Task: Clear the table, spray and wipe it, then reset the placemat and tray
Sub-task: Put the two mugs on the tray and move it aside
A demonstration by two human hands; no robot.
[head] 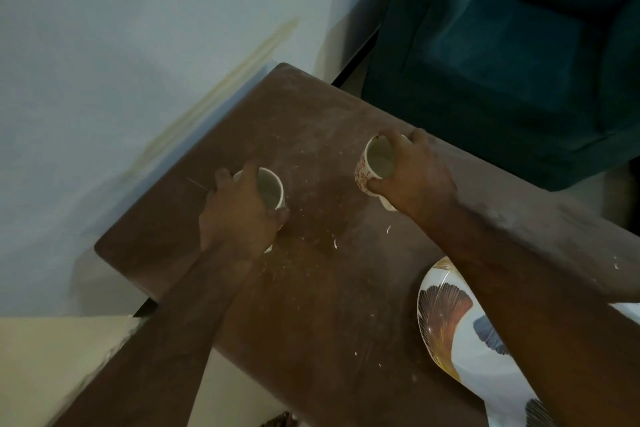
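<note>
Table [311, 305]: brown top, dusty, scattered with pale crumbs and flecks; a darker patch lies between the two cups.

Left cup [272, 188]: white, open mouth up, standing toward the table's left side. Left hand [239, 215] is wrapped around it from the near side, fingers curled on the wall, thumb at the rim. Whether the base rests on the wood cannot be told.

Right cup [375, 163]: white with red print on the outside (pattern too blurred to read), tilted slightly, mouth toward the camera. Right hand [415, 173] clasps it from the right, fingers over the far rim, thumb under the near wall. A white handle shows just below the hand.

Tray [450, 322]: white, gold-edged, printed with brown and grey fan leaves; lies at the table's near right edge, partly under the right forearm.

Armchair [512, 55]: teal, beyond the table, upper right.

Wall [121, 45]: pale blue, with a yellowish streak.
</note>
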